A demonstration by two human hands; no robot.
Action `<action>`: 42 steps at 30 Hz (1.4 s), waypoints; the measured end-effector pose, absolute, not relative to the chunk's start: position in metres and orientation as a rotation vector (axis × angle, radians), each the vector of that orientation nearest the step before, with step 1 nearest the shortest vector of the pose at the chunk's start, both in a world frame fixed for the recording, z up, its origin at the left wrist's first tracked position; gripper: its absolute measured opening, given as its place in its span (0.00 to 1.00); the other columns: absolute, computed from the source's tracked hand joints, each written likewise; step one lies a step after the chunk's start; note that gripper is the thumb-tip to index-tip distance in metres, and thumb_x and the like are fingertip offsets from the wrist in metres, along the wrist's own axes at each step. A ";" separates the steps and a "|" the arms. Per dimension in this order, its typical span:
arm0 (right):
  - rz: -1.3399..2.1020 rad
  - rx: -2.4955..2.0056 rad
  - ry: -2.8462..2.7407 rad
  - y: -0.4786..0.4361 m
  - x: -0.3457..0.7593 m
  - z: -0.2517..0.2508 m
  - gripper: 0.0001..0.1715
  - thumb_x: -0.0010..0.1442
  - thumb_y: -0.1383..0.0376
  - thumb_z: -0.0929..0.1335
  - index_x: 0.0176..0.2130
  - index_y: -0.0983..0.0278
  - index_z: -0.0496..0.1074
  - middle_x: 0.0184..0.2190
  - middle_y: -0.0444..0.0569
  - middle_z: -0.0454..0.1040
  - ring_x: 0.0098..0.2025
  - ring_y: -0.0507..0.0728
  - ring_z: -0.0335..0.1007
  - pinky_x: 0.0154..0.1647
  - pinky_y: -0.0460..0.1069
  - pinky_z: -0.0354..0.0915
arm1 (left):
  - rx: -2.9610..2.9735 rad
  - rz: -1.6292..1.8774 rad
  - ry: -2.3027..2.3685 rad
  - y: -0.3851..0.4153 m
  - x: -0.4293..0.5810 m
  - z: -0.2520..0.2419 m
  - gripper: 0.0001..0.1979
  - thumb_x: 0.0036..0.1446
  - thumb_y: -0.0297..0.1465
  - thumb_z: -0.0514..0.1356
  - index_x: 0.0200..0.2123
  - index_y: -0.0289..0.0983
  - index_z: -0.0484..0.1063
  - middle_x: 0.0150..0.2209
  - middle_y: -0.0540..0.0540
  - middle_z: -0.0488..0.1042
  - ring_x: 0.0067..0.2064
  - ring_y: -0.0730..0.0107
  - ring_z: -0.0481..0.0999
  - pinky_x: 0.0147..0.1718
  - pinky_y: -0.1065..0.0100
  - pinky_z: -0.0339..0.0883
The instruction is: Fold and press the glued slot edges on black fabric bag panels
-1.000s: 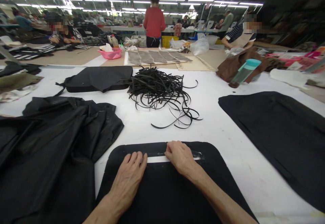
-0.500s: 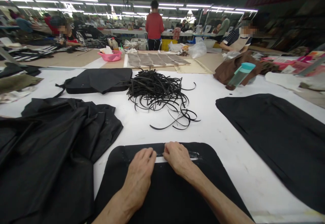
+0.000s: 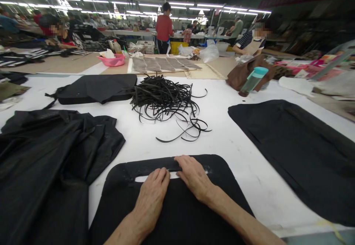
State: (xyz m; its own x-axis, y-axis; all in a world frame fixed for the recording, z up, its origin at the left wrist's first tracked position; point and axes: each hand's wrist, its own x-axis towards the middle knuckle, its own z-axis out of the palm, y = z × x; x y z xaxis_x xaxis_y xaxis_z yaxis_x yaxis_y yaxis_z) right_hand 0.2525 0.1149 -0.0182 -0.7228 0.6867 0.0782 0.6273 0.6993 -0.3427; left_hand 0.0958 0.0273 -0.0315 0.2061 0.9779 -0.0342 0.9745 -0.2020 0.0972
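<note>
A black fabric panel with rounded top corners lies flat in front of me. A long slot near its top edge shows white beneath. My left hand rests at the slot, its fingers close together and curled over the slot's lower edge. My right hand pinches the strip of panel above the slot, fingers on top and thumb down at the opening. Pale smears mark the panel around both ends of the slot. The fingertips are partly hidden.
Behind the panel lies a tangled heap of black strips. Crumpled black sheeting is on the left, a stack of black pieces behind it. Another black panel lies right, near a teal-lidded bottle. Several people work farther back.
My right hand has shifted left along the slot and now lies over the strip above it. The slot's left end has come into view. The camera view has turned slightly right.
</note>
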 end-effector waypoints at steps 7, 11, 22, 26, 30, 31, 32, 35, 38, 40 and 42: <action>0.191 -1.038 -2.778 0.121 0.291 -0.024 0.08 0.60 0.72 0.62 0.39 0.63 0.68 0.36 0.48 0.68 0.38 0.57 0.62 0.39 0.51 0.58 | 2.438 0.069 1.957 0.024 0.096 -0.040 0.28 0.49 0.12 0.46 0.53 0.33 0.63 0.51 0.43 0.67 0.50 0.64 0.66 0.50 0.63 0.63; 0.192 -1.117 -2.730 0.121 0.307 -0.025 0.06 0.61 0.71 0.62 0.35 0.63 0.68 0.35 0.48 0.67 0.37 0.56 0.60 0.39 0.51 0.57 | 2.509 0.088 1.983 0.023 0.097 -0.042 0.27 0.50 0.13 0.47 0.52 0.33 0.64 0.50 0.42 0.68 0.49 0.61 0.66 0.50 0.61 0.64; 0.304 -1.207 -2.704 0.122 0.314 -0.021 0.07 0.62 0.70 0.62 0.33 0.63 0.67 0.33 0.46 0.67 0.36 0.55 0.61 0.39 0.49 0.57 | 2.683 0.027 1.947 0.023 0.093 -0.044 0.28 0.47 0.11 0.47 0.51 0.31 0.66 0.49 0.42 0.70 0.49 0.61 0.68 0.49 0.63 0.66; 0.403 -1.288 -2.671 0.123 0.313 -0.017 0.07 0.62 0.70 0.62 0.32 0.63 0.67 0.33 0.46 0.68 0.36 0.54 0.62 0.38 0.48 0.57 | 2.653 0.002 1.955 0.022 0.092 -0.045 0.28 0.47 0.11 0.48 0.51 0.31 0.66 0.50 0.41 0.69 0.50 0.61 0.68 0.49 0.64 0.66; 0.478 -1.406 -2.621 0.124 0.308 -0.013 0.08 0.61 0.69 0.62 0.31 0.62 0.68 0.32 0.44 0.69 0.36 0.53 0.63 0.38 0.47 0.57 | 2.663 -0.026 1.958 0.023 0.092 -0.045 0.28 0.47 0.12 0.48 0.52 0.30 0.65 0.49 0.41 0.69 0.48 0.61 0.68 0.48 0.64 0.67; 0.485 -1.444 -2.620 0.124 0.306 -0.011 0.08 0.61 0.69 0.62 0.31 0.62 0.68 0.32 0.44 0.69 0.36 0.53 0.63 0.38 0.47 0.57 | 2.671 -0.039 1.950 0.023 0.093 -0.044 0.27 0.47 0.13 0.49 0.52 0.30 0.65 0.48 0.41 0.70 0.47 0.61 0.68 0.48 0.63 0.67; 0.487 -1.499 -2.626 0.124 0.303 -0.009 0.09 0.61 0.69 0.62 0.31 0.62 0.68 0.32 0.44 0.70 0.36 0.53 0.64 0.38 0.46 0.57 | 2.681 -0.054 1.945 0.023 0.094 -0.042 0.27 0.46 0.13 0.49 0.51 0.29 0.65 0.47 0.40 0.70 0.46 0.61 0.68 0.47 0.63 0.67; 0.473 -1.688 -2.654 0.126 0.294 -0.001 0.11 0.61 0.68 0.61 0.30 0.63 0.69 0.32 0.46 0.71 0.36 0.54 0.65 0.37 0.47 0.56 | 2.719 -0.113 1.932 0.023 0.097 -0.038 0.26 0.46 0.14 0.49 0.50 0.28 0.66 0.42 0.41 0.71 0.42 0.61 0.69 0.45 0.62 0.68; 0.463 -1.803 -2.661 0.132 0.287 0.004 0.11 0.58 0.69 0.61 0.29 0.64 0.71 0.31 0.49 0.73 0.36 0.55 0.67 0.35 0.48 0.56 | 2.768 -0.135 1.932 0.022 0.099 -0.036 0.26 0.46 0.15 0.49 0.52 0.27 0.64 0.40 0.41 0.70 0.40 0.60 0.68 0.42 0.61 0.69; 0.482 -1.844 -2.661 0.137 0.284 0.006 0.11 0.55 0.70 0.61 0.28 0.64 0.72 0.30 0.50 0.74 0.35 0.57 0.69 0.33 0.48 0.56 | 2.777 -0.125 1.940 0.022 0.100 -0.036 0.27 0.47 0.15 0.50 0.54 0.28 0.62 0.39 0.42 0.70 0.39 0.61 0.68 0.40 0.61 0.70; 0.516 -1.869 -2.674 0.142 0.284 0.006 0.11 0.53 0.70 0.62 0.27 0.64 0.73 0.29 0.50 0.75 0.34 0.57 0.70 0.31 0.48 0.56 | 2.767 -0.127 1.947 0.023 0.103 -0.035 0.28 0.48 0.15 0.50 0.55 0.31 0.61 0.38 0.43 0.69 0.38 0.62 0.68 0.39 0.61 0.69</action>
